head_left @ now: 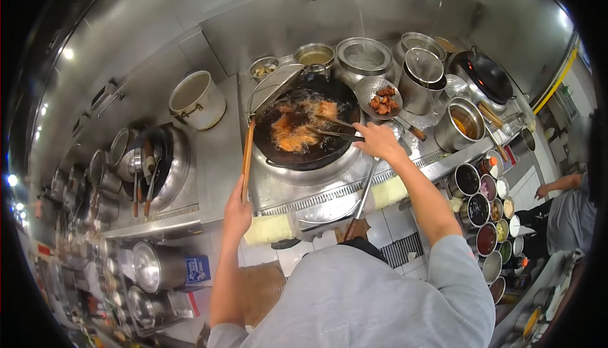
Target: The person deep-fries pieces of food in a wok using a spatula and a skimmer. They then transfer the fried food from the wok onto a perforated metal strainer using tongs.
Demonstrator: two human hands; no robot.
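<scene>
Oil bubbles around orange-brown pieces of frying food in a black wok before me. My right hand grips a pair of tongs, whose two arms reach apart into the food. Left of the wok, my left hand is closed round the long wooden handle of a skimmer. Its metal rim tilts up over the wok's left side, seen nearly edge-on. Close behind my right hand, a perforated ladle holds small browned chunks.
Metal pots line the back, with water running into one. Another black wok stands at right. A tall pot sits left. Several seasoning containers stand at right, near another person.
</scene>
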